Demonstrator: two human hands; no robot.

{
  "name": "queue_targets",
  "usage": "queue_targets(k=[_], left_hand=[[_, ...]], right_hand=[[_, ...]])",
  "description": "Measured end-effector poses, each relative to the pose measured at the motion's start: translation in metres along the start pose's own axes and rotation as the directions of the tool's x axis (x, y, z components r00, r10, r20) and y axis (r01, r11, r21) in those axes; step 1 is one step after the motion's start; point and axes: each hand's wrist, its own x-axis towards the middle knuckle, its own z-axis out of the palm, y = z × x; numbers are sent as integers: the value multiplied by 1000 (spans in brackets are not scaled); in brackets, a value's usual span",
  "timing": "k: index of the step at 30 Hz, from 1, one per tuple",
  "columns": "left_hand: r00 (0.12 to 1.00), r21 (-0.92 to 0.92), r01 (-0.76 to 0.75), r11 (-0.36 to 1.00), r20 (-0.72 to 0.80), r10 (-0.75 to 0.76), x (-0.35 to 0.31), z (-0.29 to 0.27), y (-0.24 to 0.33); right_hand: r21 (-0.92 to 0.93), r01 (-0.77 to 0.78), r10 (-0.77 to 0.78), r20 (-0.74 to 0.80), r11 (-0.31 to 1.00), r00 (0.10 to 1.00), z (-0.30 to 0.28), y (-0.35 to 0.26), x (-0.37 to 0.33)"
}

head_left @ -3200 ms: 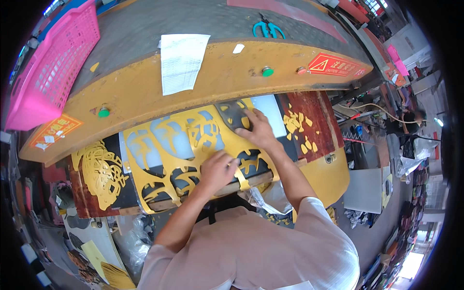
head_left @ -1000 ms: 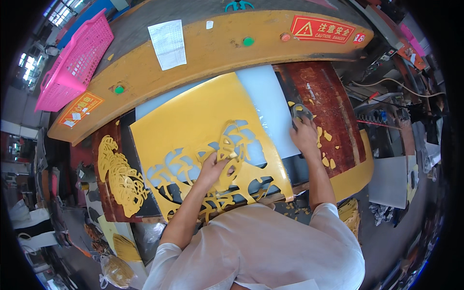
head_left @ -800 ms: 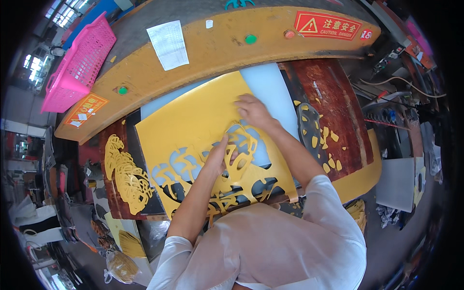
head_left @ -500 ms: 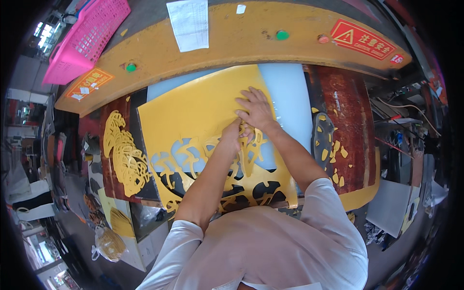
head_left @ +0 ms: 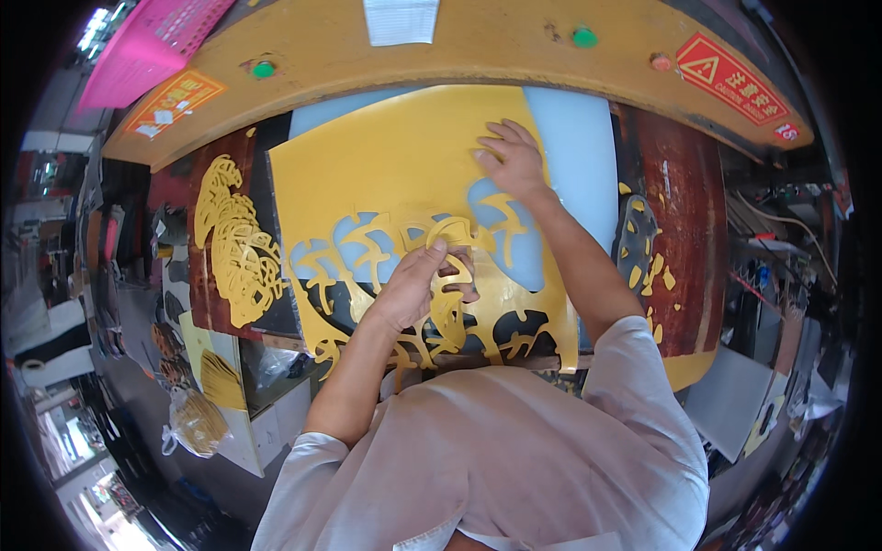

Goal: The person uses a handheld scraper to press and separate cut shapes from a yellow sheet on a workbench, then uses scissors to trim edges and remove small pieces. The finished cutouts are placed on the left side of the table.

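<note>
A large yellow sheet [head_left: 395, 147] lies on a pale blue-white board [head_left: 583, 184], with a row of shaped openings cut through its nearer part. Pinched in my left hand [head_left: 409, 289] are curved yellow openwork cut-outs [head_left: 450, 231], held above the sheet's middle. Part of them hangs below the fingers, and their number cannot be made out. Resting on the sheet near its right edge, my right hand [head_left: 516, 165] has its fingers spread and holds nothing. An opening showing the board lies just below that hand.
A heap of yellow openwork cut-outs [head_left: 237, 253] lies to the left. On the right are a dark cutting die [head_left: 632, 241] and small yellow scraps [head_left: 654, 275]. An orange-yellow machine beam [head_left: 496, 46] with buttons spans the far side; a pink basket [head_left: 152, 55] stands far left.
My left hand has drawn back toward my body with the cut-outs, away from my right hand. An opening now shows in the sheet at right. The whole view has shifted somewhat.
</note>
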Motion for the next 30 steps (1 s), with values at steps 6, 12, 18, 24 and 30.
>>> queue_targets(k=[6,12,18,24,30], left_hand=[[972,94,-52,994,-223,72,-28,5,14],[966,410,-78,909,-194,171,-28,1,26],[980,114,14,993,-200,9,-45,-48,49],[984,182,-99,978,-128,124,-56,-88,53],[990,217,-130,967,-18,137,-59,-113,49]], right_hand=[[696,-415,332,260,586,907,-100,-94,-28],[471,-108,31,168,876,985,-98,-190,-89],[460,-142,161,-1,876,987,-88,-210,-84],[449,-197,181,81,871,980,-72,-256,-95],[531,-503,444,246,681,861,-41,-276,-102]])
